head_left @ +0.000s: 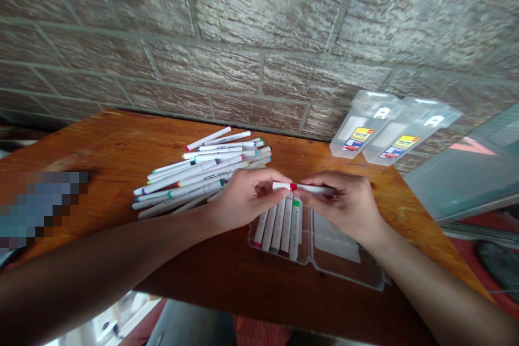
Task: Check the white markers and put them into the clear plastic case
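Both hands hold one white marker with a red band (302, 187) level above an open clear plastic case (348, 267). My left hand (243, 197) pinches its left end, fingers closed. My right hand (346, 203) grips the right part, fingers wrapped round it. Several white markers (279, 224) lie side by side in the left half of the case, under my hands. A loose pile of white markers with coloured caps (203, 173) lies on the wooden table (117, 146) to the left of my left hand.
Two shut clear marker cases with yellow labels (360, 124) (405, 132) lean at the back right against a brick wall (259, 27). A grey surface (466, 184) adjoins the table's right edge. The near table edge runs just below the open case.
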The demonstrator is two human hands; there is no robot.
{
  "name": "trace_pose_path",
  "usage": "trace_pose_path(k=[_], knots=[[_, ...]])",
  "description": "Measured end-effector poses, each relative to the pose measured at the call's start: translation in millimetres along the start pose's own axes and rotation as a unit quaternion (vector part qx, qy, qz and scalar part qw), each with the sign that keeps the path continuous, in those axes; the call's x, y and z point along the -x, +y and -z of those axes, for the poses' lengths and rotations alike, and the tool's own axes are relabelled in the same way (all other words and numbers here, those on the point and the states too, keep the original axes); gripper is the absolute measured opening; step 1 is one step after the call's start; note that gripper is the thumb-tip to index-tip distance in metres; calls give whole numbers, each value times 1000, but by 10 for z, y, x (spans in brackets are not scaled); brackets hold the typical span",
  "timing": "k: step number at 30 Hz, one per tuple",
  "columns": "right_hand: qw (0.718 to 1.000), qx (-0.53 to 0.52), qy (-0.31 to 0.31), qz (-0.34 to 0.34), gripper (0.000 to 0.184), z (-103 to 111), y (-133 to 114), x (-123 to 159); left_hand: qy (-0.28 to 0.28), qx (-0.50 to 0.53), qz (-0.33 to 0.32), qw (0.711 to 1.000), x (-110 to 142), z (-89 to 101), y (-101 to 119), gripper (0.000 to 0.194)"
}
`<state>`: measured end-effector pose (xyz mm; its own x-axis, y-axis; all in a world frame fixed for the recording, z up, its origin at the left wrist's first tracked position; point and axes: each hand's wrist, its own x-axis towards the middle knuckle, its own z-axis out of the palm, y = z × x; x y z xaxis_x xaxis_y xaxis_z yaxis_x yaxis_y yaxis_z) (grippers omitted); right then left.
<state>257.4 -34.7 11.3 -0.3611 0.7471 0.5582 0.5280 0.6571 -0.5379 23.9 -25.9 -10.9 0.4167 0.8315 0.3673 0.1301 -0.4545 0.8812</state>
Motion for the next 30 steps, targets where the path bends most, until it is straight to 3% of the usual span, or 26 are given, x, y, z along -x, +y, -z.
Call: trace_pose_path(k=[18, 30], knots=[[999, -8, -3, 38, 5, -6, -42, -19, -12, -2, -4, 1000, 3, 5, -17, 20], [999, -12, -9, 28, 8, -8, -66, -14, -8, -1, -17, 1000, 3, -2, 8, 19]])
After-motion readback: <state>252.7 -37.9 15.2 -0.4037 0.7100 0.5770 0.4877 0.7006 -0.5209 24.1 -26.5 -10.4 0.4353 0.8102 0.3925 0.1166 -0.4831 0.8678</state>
